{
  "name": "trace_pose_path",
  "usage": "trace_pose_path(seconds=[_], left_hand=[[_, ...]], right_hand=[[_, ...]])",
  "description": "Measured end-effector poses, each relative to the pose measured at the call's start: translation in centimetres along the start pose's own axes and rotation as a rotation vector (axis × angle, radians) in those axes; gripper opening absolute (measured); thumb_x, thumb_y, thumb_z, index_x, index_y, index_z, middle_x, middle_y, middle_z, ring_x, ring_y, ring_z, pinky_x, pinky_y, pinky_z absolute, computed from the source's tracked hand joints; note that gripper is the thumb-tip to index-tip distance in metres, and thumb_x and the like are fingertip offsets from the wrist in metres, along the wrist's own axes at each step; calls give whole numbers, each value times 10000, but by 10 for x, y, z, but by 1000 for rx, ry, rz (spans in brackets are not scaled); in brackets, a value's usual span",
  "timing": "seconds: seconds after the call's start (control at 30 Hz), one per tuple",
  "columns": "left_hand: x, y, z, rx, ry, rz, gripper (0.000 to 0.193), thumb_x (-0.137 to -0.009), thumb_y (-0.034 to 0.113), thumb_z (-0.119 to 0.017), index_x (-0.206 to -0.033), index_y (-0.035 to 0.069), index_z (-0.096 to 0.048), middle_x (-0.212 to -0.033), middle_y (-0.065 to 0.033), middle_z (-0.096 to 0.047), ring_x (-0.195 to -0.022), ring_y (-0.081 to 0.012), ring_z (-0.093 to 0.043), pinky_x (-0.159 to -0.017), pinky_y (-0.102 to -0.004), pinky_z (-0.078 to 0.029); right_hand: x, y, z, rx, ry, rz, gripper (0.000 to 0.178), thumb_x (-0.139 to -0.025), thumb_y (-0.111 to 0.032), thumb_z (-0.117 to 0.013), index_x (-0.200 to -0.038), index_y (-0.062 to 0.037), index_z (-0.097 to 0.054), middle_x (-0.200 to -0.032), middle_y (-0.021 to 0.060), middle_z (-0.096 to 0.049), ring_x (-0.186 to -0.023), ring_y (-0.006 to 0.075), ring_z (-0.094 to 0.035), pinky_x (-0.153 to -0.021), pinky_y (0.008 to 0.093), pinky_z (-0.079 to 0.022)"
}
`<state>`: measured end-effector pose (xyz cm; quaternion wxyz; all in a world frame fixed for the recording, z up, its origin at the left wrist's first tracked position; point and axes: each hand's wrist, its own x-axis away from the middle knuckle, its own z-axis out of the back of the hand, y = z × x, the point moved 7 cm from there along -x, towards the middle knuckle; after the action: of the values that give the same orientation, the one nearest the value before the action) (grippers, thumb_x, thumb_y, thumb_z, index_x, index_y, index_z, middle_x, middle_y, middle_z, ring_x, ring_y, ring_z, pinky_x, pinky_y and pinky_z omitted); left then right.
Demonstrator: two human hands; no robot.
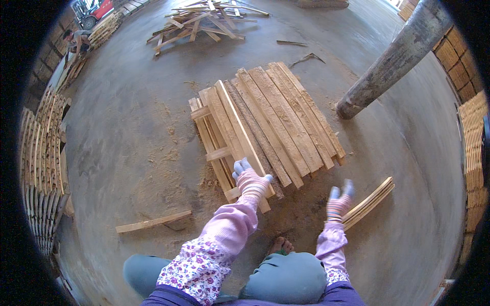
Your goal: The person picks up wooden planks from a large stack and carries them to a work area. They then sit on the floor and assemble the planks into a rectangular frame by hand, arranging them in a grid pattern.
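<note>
My left hand [251, 182], in a striped glove with pale blue fingertips, grips the near end of a wooden board [232, 113]. That board is tilted up on its edge, with fingers on one side and the thumb on the other. Beneath it and to its left are flat boards over short crosspieces [218, 153]. Just right of it lies a stack of rough-edged planks [286, 120]. My right hand [340, 201], gloved alike, hangs above the floor with fingers apart and slightly blurred. Close beside it lie a few narrow strips of wood [370, 203].
A loose wood strip [153, 222] lies at front left amid sawdust. A thick post [395, 61] leans at right. Scrap wood [204, 23] is heaped at the back. Stacked timber [43, 153] lines the left; a person [76, 42] bends near a red forklift [94, 13].
</note>
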<state>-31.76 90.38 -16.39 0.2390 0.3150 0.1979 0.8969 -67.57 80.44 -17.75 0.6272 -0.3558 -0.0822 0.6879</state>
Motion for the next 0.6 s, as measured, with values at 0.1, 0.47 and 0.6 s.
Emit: trace_pose_path(seconds=[0.1, 0.47, 0.6], left_hand=[[-17, -40, 8, 311, 50, -96, 906, -725, 172, -779, -1484, 29, -306, -1469, -221, -393, -1353, -368, -417, -1148, -408, -361], [-51, -113, 1, 1158, -389, 53, 801, -737, -126, -602, -1486, 47, -376, -1286, -134, -607, -1055, -245, -624, -860, -365, -520], [-59, -145, 17, 1182, -378, 2, 573, -779, -81, -525, -1343, 17, -549, -1082, -80, -683, -890, -203, -655, -812, -355, -549]], right_hand=[[21, -112, -44, -262, -321, 93, 340, -879, -185, -651, -1179, -26, -638, -1164, 197, -651, -1093, 361, -620, -958, 429, -493], [64, -157, -96, -428, -686, 101, 299, -896, -153, -635, -1174, -44, -655, -1144, 197, -675, -1078, 358, -642, -956, 411, -505], [107, -215, -100, 175, -990, 314, 916, -765, -493, -775, -1504, -193, -323, -1320, 260, -531, -1171, 425, -572, -943, 479, -501]])
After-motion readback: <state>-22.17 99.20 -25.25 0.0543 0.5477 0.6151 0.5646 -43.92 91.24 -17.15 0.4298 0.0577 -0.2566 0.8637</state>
